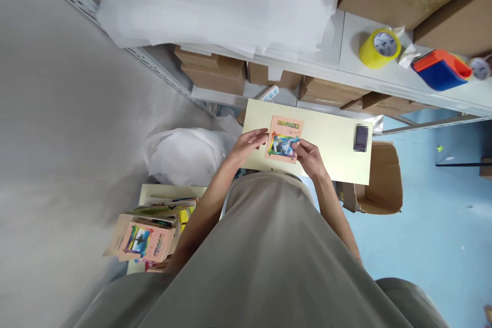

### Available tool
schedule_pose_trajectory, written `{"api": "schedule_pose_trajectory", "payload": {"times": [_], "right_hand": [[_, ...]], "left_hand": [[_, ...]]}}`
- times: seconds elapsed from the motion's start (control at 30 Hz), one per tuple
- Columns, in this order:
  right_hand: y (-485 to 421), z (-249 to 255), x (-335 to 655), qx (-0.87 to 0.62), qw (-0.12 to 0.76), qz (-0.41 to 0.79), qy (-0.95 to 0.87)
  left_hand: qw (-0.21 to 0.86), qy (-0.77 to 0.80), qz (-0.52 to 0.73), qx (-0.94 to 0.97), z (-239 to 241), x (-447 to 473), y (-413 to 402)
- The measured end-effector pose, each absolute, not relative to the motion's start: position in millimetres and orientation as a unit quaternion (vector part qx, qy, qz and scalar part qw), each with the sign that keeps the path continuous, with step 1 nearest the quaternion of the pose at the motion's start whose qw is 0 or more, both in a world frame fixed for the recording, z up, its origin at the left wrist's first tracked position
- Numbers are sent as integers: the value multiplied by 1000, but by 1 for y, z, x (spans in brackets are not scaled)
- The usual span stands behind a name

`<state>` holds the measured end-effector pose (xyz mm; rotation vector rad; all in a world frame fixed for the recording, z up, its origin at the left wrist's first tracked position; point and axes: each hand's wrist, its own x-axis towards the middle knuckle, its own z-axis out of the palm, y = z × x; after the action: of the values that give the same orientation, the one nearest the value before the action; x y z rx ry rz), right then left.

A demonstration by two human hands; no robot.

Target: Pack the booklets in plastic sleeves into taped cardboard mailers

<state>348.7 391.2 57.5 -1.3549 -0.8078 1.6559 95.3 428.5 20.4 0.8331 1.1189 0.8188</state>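
Note:
My left hand (249, 142) and my right hand (309, 158) hold a small pink card (283, 138) with a colourful picture on it. The left hand's fingers pinch its left edge. My right hand grips its lower right corner. Under the card lies a large pale yellow envelope (330, 146), which both hands also seem to hold up in front of my body. A blurred dark patch sits near the envelope's right end.
A stack of similar pink cards and booklets (148, 236) lies at the lower left. A white plastic bag (184, 156) is beside it. The shelf (346, 69) carries a yellow tape roll (380, 47), a red and blue tape dispenser (441, 69), cardboard boxes and white foam sheets (215, 0). An open carton (380, 179) stands on the blue floor.

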Motion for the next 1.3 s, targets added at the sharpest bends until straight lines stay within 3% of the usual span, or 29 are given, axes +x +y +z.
{"api": "schedule_pose_trajectory", "payload": {"times": [0.57, 1.03, 1.3], "right_hand": [[411, 25, 441, -527, 435, 656, -320], [413, 26, 487, -463, 496, 604, -419], [410, 27, 497, -482, 478, 603, -419]], "left_hand": [[641, 537, 381, 395, 45, 182, 435], [516, 564, 393, 511, 42, 234, 428], [526, 570, 408, 481, 44, 248, 421]]}}
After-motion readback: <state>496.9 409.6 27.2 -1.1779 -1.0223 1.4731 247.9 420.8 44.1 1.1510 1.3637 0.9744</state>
